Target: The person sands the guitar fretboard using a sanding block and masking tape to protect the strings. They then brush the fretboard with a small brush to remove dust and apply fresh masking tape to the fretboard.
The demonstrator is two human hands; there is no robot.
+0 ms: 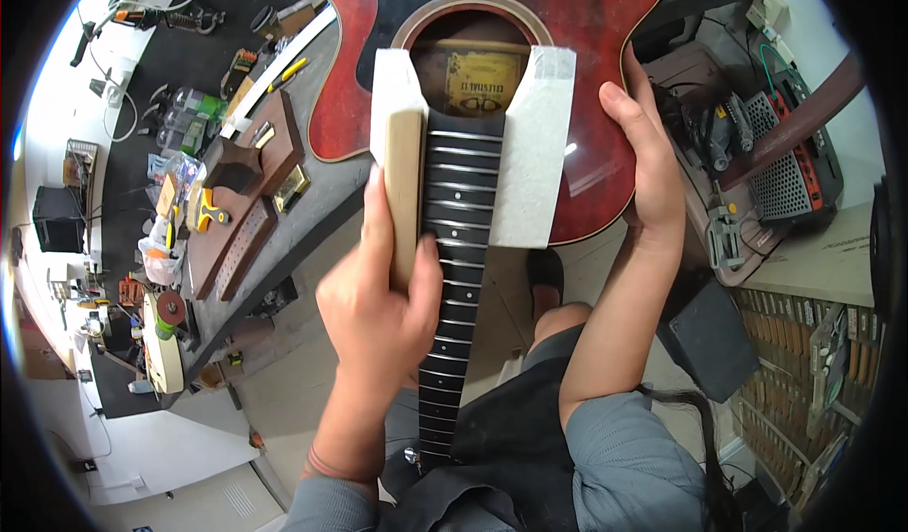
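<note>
A red acoustic guitar (605, 21) lies face up before me, its neck pointing toward my body. Strips of white masking paper (537, 154) cover the top on both sides of the fretboard end, below the sound hole (473, 35). No strings show over the dark fretboard (461, 210) with its metal frets. My left hand (383, 286) is closed around a long wooden block (405, 191), which rests along the left edge of the fretboard. With its thumb on the top, my right hand (648, 154) grips the right edge of the guitar body; its other fingers are mostly hidden.
On the left, a dark workbench (322, 201) carries brown wood pieces (232, 234), a yellow clamp (205, 212), a yellow pen (288, 73) and plastic bottles (189, 116). To the right stand a grey amplifier-like box (780, 154) and a rack of small tools (804, 352).
</note>
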